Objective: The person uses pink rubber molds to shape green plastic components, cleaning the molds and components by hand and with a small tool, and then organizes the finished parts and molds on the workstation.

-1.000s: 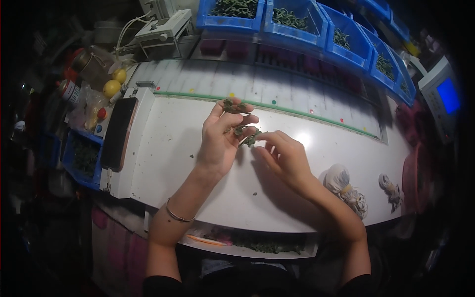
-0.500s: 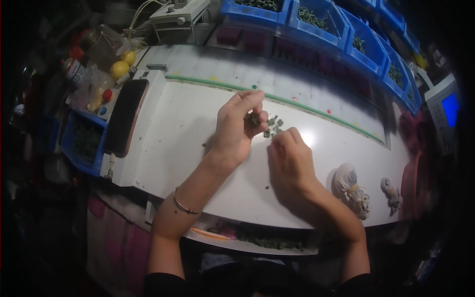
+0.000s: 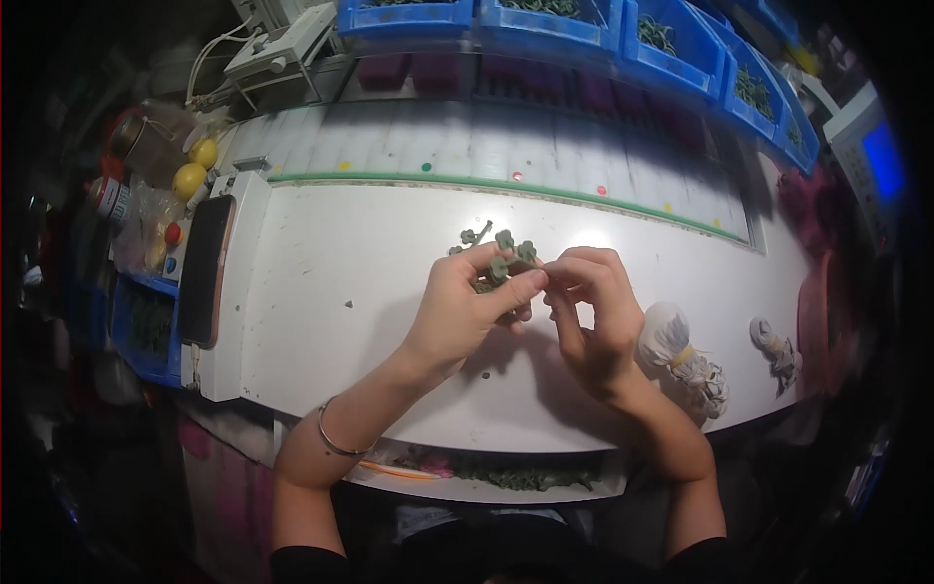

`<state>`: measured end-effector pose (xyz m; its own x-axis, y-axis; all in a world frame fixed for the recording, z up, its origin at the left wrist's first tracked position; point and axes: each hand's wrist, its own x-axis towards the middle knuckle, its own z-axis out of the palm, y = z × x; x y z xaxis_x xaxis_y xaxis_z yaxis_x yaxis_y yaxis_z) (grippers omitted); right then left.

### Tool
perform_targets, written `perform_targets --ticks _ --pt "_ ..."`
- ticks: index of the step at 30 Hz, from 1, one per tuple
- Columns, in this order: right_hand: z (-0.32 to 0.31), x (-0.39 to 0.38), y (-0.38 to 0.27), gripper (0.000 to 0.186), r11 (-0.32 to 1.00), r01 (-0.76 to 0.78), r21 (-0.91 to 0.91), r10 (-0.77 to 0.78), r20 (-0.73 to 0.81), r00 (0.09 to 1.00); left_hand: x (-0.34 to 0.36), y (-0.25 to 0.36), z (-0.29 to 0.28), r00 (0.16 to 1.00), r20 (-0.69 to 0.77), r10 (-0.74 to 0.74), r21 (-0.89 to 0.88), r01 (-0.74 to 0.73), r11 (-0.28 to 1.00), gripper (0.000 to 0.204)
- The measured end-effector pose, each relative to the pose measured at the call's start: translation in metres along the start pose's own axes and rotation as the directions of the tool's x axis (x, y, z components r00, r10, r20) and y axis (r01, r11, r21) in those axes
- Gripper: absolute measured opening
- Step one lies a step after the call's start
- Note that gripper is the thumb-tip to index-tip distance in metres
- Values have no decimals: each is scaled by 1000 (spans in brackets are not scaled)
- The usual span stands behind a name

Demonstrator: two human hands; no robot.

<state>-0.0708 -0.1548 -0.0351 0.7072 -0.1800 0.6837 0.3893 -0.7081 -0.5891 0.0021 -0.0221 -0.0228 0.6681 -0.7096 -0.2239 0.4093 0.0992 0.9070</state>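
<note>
My left hand [image 3: 457, 307] is closed around several small dark-green flower-shaped pieces [image 3: 501, 268] on thin stems. Their clover-like heads stick out above the thumb and fingers, and one stem points up and away. Right beside it, my right hand [image 3: 595, 304] has its thumb and fingers curled into a pinch, the fingertips meeting the left thumb tip. One green stem runs toward that meeting point, but its end is hidden by the fingers. Both hands hover over the white worktop [image 3: 321, 253]. Small dark crumbs lie on it.
Blue bins [image 3: 671, 49] with green pieces line the back. A phone [image 3: 207, 273] lies at the left, above another blue bin [image 3: 146, 326]. Two tied cloth bundles [image 3: 681, 355] sit at the right, near a device with a blue screen [image 3: 883, 161]. Green pieces fill a front tray [image 3: 525, 477].
The view has shifted, with the worktop's surroundings moving left. My left hand has turned so more green pieces show above it. My right hand has risen and come up against the left fingertips.
</note>
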Motion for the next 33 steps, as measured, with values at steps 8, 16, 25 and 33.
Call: perform_targets --ticks 8,16,25,33 --pt "-1 -3 -2 23 998 -59 -33 58 -16 998 0 -6 3 994 -78 77 -85 -83 993 12" --pt "-10 -3 -10 13 997 -74 -35 76 53 996 -3 -10 2 992 -24 127 -83 -129 988 11" --pt "-30 11 -3 15 52 -831 554 533 688 492 -3 -10 1 980 56 191 -9 -191 982 12" --pt "-22 14 1 26 375 -894 245 468 783 410 4 4 -20 948 -165 271 -258 -306 916 8"
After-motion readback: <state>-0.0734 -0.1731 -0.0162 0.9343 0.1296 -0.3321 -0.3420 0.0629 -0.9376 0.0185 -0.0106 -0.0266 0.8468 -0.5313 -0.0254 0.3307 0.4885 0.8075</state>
